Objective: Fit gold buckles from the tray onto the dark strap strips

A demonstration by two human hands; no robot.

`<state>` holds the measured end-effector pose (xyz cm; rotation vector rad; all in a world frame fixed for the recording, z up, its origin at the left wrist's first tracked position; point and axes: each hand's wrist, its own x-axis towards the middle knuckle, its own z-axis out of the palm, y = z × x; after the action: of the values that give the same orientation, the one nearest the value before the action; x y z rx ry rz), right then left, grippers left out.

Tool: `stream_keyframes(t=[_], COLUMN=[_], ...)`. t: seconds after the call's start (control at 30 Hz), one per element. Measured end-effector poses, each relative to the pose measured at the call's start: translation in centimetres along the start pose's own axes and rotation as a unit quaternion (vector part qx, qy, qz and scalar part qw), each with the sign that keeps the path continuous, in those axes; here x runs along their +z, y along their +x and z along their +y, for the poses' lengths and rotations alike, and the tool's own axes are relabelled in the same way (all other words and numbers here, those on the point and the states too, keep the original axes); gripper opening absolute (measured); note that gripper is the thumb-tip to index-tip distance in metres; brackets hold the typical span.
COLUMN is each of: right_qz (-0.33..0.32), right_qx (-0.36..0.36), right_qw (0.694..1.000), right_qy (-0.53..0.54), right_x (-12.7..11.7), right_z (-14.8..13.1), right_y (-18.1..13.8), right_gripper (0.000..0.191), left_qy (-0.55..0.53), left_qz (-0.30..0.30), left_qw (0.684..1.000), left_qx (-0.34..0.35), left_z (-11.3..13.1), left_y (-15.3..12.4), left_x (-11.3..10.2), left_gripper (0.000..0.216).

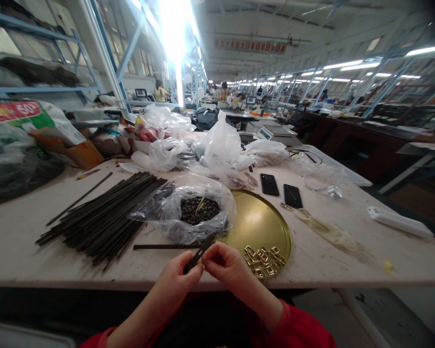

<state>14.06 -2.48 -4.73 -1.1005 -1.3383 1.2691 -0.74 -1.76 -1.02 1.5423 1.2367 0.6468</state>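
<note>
My left hand (pixel 177 276) is closed, pinching a dark strap (pixel 200 253) between thumb and fingers near the table's front edge. Fingertips of my right hand (pixel 229 268) are pressed together against the strap's side; whatever small thing they hold is hidden. Just right of them, gold metal buckles (pixel 263 261) lie on a round gold tray (pixel 257 217). Beyond my hands an open clear plastic bag (pixel 174 232) contains many small dark pieces (pixel 199 210). A single dark strip (pixel 163 247) lies in front of the bag, and a pile of similar strips (pixel 105 217) spreads to the left.
Two black phones (pixel 269 184) lie behind the tray. At the back stand white plastic bags (pixel 223 142) and a scale (pixel 275 133). A white plastic bar (pixel 398 221) is at the right, a cardboard box (pixel 70 150) at the left. People are far off.
</note>
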Motion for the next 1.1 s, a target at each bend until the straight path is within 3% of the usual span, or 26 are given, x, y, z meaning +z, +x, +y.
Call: stream_keyframes(t=[0.33, 0.5, 0.67, 0.9, 1.1], right_qz=[0.125, 0.121, 0.140, 0.085, 0.081], right_qx=[0.076, 0.101, 0.126, 0.164, 0.133], right_qw=[0.957, 0.926, 0.908, 0.889, 0.905], right_qy=[0.250, 0.344, 0.374, 0.420, 0.396], right_x=[-0.2, 0.1, 0.5, 2.3, 2.9], right_z=[-1.4, -1.8, -2.0, -1.6, -1.6], right_y=[-0.1, -0.4, -0.5, -1.2, -1.5], right_gripper=[0.020, 0.023, 0.027, 0.028, 0.022], left_qy=[0.044, 0.101, 0.132, 0.110, 0.071], left_qz=[-0.012, -0.028, -0.021, -0.038, -0.036], left_qw=[0.999, 0.994, 0.990, 0.992, 0.995], left_qx=[0.019, 0.026, 0.036, 0.055, 0.061], left_z=[-0.9, -1.0, -0.5, -0.5, -1.1], left_y=[-0.3, -1.2, -1.7, -1.3, -1.0], left_x=[-1.4, -1.9, -2.1, -1.5, -0.9], left_gripper=[0.031, 0.030, 0.030, 0.027, 0.014])
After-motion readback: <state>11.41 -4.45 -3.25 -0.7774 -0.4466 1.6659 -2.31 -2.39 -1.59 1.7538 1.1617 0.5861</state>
